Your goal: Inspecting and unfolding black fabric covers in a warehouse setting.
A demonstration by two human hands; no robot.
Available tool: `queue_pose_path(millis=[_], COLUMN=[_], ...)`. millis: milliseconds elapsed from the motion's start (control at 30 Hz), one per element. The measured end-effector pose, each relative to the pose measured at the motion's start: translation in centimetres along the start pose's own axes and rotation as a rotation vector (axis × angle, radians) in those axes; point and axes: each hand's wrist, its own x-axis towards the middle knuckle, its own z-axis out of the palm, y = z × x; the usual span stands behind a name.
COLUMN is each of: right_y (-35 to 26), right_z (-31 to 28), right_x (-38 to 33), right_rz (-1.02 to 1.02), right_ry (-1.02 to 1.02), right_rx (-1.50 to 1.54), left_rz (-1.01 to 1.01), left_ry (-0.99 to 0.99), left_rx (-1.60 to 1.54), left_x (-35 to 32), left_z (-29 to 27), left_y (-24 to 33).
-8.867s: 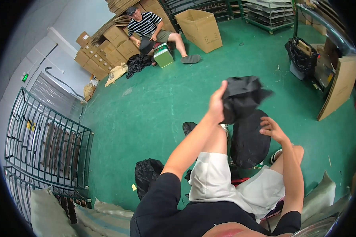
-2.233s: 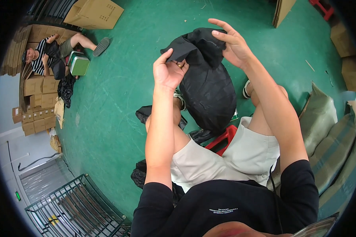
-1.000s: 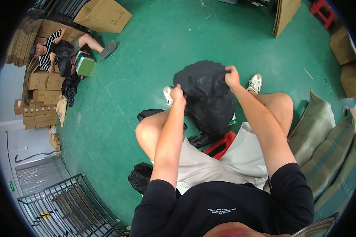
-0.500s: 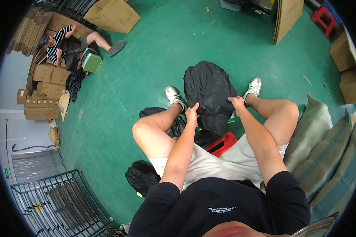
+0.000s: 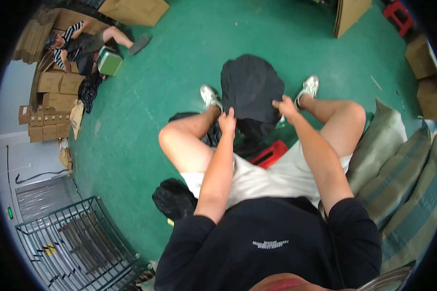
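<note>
While I sit on the red stool [image 5: 271, 153] with my knees spread, my left hand [image 5: 226, 121] and my right hand [image 5: 285, 106] are each pinched shut on a near corner of the black garment [image 5: 251, 89], which hangs down past the stool's front edge between my legs, its far end reaching the green floor [image 5: 179, 53] between my white shoes [image 5: 310, 86]. I judge the main risk is the limp cloth sliding out of one pinch, since each grip takes only a small fold; if one corner goes, the piece would swing and drop onto the dark pile [image 5: 199, 127] just left of the stool and get mixed in with it. It could also snag on the stool's edge if I draw it back too low. Room is tight to the stool's right, where stuffed sacks [image 5: 388, 160] press beside my thigh, and a black bag [image 5: 174, 198] sits behind-left of the stool. Ahead of the stool the floor lies open; the seated person [image 5: 70, 43] and cardboard boxes [image 5: 46, 87] are well apart from it.
</note>
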Motion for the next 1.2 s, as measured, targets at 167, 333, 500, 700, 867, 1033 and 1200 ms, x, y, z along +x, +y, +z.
queue_pose_path(millis=[167, 333, 500, 700, 867, 1033, 1200], right_y=[0.4, 1.1, -1.5, -3.3, -6.5, -7.8, -6.6], right_z=[4.1, 1.7, 4.5, 4.4, 6.1, 8.3, 10.9], right_x=[-2.5, -1.7, -2.6, -0.4, 4.8, 11.2, 14.6], right_rz=[0.413, 0.372, 0.431, -0.208, -0.475, -0.617, -0.655], right_ry=[-0.035, -0.04, 0.254, 0.453, 0.299, -0.01, 0.035], right_rx=[-0.317, -0.741, -0.768, -0.897, -0.903, -0.681, -1.095], left_rz=[-0.15, -0.016, -0.037, 0.483, 0.615, 0.467, 0.421], left_ry=[0.137, 0.13, 0.395, 0.328, 0.229, 0.187, 0.069], left_rx=[0.473, 0.764, 0.654, 0.733, 0.751, 0.749, 0.679], left_x=[1.1, 0.4, 1.4, 5.9, 12.2, 17.1, 17.9], left_z=[-5.2, -3.5, -3.2, 0.0, 2.2, 4.8, 4.8], left_y=[-4.2, -4.7, -3.0, 2.6, 6.9, 7.6, 3.2])
